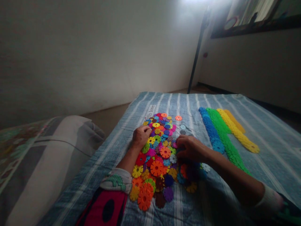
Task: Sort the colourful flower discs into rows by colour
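Note:
A heap of notched plastic discs (156, 168) in many colours lies on a blue striped cloth. At the heap's left side is my left hand (141, 137), its thumb and fingers pressed together; whatever they may hold is hidden. My right hand (190, 148) is over the heap's right edge with its fingers curled down, and I cannot make out what is in them. A single orange disc (178, 118) lies apart beyond the heap. Pale blue-grey discs (182, 127) lie just past my right hand.
To the right, overlapping discs form a blue row (210, 129), a green row (225, 138), a yellow row (237, 130) and a shorter orange row (234, 120). A grey-and-white covered bundle (56, 150) is at the left. A dark pole (197, 56) stands beyond the cloth (122, 138).

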`<state>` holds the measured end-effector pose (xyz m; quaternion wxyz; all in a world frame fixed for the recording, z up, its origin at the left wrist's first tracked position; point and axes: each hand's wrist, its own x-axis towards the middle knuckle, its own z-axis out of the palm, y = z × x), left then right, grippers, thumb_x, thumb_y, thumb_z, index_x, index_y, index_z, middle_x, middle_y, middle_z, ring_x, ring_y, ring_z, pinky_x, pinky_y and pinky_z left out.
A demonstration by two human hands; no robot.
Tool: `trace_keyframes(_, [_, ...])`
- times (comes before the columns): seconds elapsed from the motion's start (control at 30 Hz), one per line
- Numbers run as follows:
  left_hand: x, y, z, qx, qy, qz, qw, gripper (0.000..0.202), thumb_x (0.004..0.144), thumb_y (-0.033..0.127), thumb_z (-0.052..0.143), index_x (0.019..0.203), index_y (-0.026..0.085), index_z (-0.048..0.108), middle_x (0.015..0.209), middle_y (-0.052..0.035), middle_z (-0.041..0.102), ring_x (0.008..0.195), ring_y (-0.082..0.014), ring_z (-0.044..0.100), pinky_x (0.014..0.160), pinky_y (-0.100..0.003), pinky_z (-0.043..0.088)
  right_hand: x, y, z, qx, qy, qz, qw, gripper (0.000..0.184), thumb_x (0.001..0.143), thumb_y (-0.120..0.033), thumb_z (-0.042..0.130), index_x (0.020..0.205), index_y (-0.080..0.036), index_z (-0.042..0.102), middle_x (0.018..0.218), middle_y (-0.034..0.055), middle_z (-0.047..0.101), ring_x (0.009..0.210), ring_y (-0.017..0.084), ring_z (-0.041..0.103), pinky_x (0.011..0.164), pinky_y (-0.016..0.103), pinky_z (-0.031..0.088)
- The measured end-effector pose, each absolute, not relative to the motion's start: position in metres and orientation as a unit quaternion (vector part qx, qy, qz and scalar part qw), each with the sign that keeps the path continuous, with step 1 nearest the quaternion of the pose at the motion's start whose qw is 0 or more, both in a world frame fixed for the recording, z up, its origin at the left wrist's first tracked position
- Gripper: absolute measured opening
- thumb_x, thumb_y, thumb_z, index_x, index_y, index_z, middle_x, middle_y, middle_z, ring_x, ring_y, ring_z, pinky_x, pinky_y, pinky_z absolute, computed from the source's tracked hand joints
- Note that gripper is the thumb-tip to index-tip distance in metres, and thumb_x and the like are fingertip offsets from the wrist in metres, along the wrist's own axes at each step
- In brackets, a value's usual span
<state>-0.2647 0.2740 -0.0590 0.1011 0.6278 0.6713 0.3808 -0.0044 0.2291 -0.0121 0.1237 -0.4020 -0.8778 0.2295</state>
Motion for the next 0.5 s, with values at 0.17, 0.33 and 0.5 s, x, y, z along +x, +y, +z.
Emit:
trace_keyframes(0.17, [-0.265, 0.275, -0.06, 0.627, 0.67, 0.384, 0.101, 0.024, 0.074, 0.03, 0.054, 0.075, 0.018, 0.074, 0.081, -0.0027, 0.073, 0.078, -0.0181, 0.066, 0.074, -0.025, 0.047, 0.005, 0.229, -0.011, -0.394, -0.867, 0.262, 0.154, 0.01, 0.073, -0.011, 0.067, 0.068, -0.017, 0.061, 0.086, 0.0019, 0.062, 0.076, 0.013, 0.057, 0.069, 0.024, 0.041])
trace_keyframes(0.33, [-0.265, 0.276, -0.061, 0.633, 0.663, 0.386, 0.102, 0.024, 0.074, 0.03, 0.052, 0.073, 0.017, 0.073, 0.079, -0.0025, 0.072, 0.076, -0.0176, 0.065, 0.073, -0.025, 0.047, 0.014, 0.229, -0.005, -0.397, -0.842, 0.286, 0.229, 0.008, 0.077, -0.013, 0.063, 0.069, -0.016, 0.065, 0.084, 0.0029, 0.064, 0.072, 0.012, 0.058, 0.066, 0.023, 0.042])
trace_keyframes(0.5, [-0.265, 0.275, -0.061, 0.634, 0.662, 0.389, 0.099, 0.025, 0.074, 0.031, 0.052, 0.073, 0.017, 0.073, 0.077, -0.0027, 0.072, 0.075, -0.0173, 0.065, 0.071, -0.024, 0.046, 0.012, 0.228, 0.004, -0.467, -0.827, 0.264, 0.17, 0.014, 0.082, -0.021, 0.062, 0.071, -0.016, 0.069, 0.059, -0.0022, 0.056, 0.056, 0.01, 0.051, 0.053, 0.021, 0.033])
